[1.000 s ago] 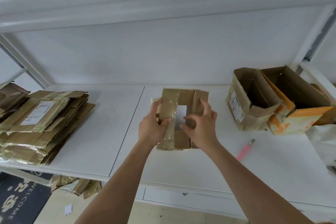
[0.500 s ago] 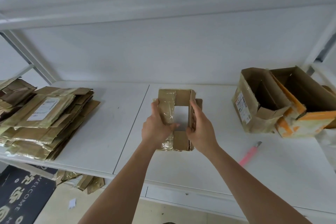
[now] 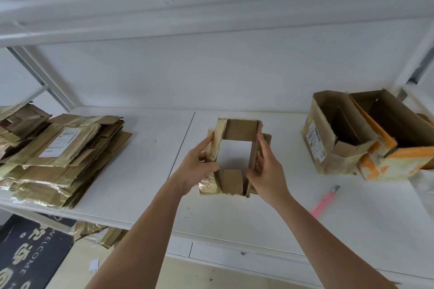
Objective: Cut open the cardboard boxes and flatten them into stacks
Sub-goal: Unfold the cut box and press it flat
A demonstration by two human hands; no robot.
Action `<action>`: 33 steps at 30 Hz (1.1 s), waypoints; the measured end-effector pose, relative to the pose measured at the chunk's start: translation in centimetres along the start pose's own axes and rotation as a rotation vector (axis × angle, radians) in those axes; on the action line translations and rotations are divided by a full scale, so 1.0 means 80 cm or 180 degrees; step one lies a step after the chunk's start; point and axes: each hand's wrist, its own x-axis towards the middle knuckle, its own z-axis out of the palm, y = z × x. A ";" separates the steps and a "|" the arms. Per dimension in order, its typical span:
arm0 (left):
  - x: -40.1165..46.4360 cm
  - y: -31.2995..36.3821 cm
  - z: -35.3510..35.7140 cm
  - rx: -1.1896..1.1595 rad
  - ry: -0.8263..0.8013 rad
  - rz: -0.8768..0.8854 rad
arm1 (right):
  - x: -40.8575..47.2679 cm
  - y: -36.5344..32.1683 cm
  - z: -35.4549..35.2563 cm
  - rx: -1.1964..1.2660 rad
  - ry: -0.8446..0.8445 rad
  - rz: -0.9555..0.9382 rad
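White worktop with a seam down the middle | white shelf overhead | dark doormat reading WELCOME on the tan floor, lower left

"WELCOME" on dark floor mat, shipping labels on flattened stack and open box, print probably too small
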 end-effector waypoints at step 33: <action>-0.020 0.012 0.045 0.1095 0.0306 -0.0507 | -0.043 -0.011 0.002 -0.0008 -0.0449 0.0194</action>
